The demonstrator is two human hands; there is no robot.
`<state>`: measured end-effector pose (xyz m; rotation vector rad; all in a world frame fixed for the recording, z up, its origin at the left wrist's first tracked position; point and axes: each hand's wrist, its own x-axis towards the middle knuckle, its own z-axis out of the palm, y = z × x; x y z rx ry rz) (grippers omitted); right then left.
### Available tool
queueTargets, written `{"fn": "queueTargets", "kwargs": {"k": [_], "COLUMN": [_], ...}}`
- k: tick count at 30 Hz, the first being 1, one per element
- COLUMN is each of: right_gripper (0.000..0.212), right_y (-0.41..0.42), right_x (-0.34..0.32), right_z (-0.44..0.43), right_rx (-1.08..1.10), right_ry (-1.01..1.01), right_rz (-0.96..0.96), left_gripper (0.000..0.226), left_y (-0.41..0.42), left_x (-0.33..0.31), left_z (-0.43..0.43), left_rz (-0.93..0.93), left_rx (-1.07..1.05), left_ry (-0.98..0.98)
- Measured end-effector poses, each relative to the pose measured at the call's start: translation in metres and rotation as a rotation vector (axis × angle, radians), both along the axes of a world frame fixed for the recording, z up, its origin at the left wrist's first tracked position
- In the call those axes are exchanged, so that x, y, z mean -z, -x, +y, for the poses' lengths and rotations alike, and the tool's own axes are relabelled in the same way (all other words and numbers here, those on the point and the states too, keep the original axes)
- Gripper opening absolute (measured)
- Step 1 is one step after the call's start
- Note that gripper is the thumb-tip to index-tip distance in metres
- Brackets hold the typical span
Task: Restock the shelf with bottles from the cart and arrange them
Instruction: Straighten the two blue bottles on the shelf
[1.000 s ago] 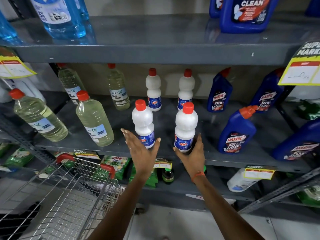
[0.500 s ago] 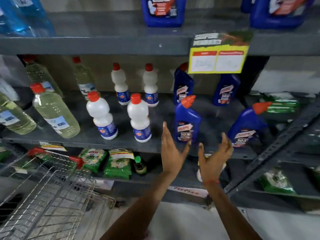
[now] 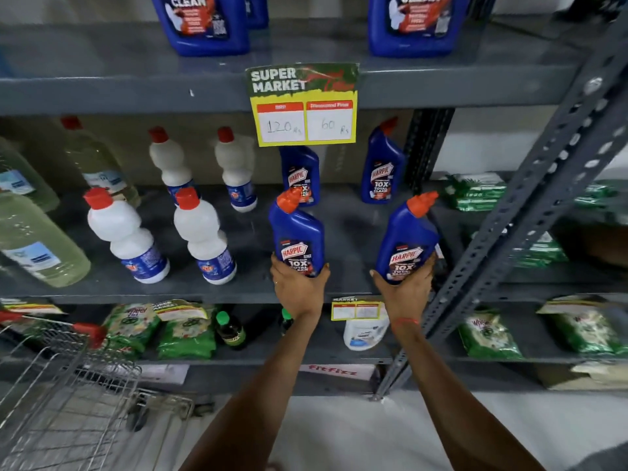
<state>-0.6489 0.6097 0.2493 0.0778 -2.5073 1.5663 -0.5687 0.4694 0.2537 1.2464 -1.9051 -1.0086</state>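
Observation:
Two blue Harpic bottles with orange caps stand at the front of the grey middle shelf [image 3: 346, 229]. My left hand [image 3: 299, 290] grips the base of the left front Harpic bottle [image 3: 299, 232]. My right hand [image 3: 406, 294] grips the base of the right front Harpic bottle [image 3: 409, 237]. Behind them stand two more Harpic bottles [image 3: 300, 175] [image 3: 382, 171]. To the left are several white bottles with red caps [image 3: 125, 236] [image 3: 204, 236] and clear bottles of pale liquid [image 3: 34, 243]. The wire cart [image 3: 64, 396] sits at the lower left.
A yellow price sign [image 3: 304, 105] hangs from the upper shelf edge, which holds large blue jugs [image 3: 204, 22]. Green packets [image 3: 185, 331] and small bottles lie on the lower shelf. A slanted perforated shelf post [image 3: 530, 205] stands right of my right hand.
My view and both hands shifted right, away from the two white bottles. Both hands, open and apart half a second ago, now each grip a front Harpic bottle.

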Motion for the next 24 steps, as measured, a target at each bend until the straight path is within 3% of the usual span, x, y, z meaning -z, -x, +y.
{"fn": "queueTargets", "kwargs": {"k": [11, 19, 24], "right_gripper": [0.118, 0.133, 0.123], "right_y": [-0.002, -0.017, -0.054], "right_x": [-0.002, -0.007, -0.02], "right_z": [-0.001, -0.001, -0.011], "right_rx": [0.053, 0.038, 0.1], "right_ry": [0.056, 0.025, 0.021], "right_rz": [0.01, -0.056, 0.049], "left_gripper": [0.116, 0.127, 0.092], "left_y": [-0.006, -0.028, -0.065], "left_x": [-0.001, -0.012, -0.053], "left_z": [0.006, 0.016, 0.022], "left_rz": [-0.035, -0.03, 0.088], "left_rx": [0.008, 0.08, 0.201], "left_ry": [0.042, 0.04, 0.403]}}
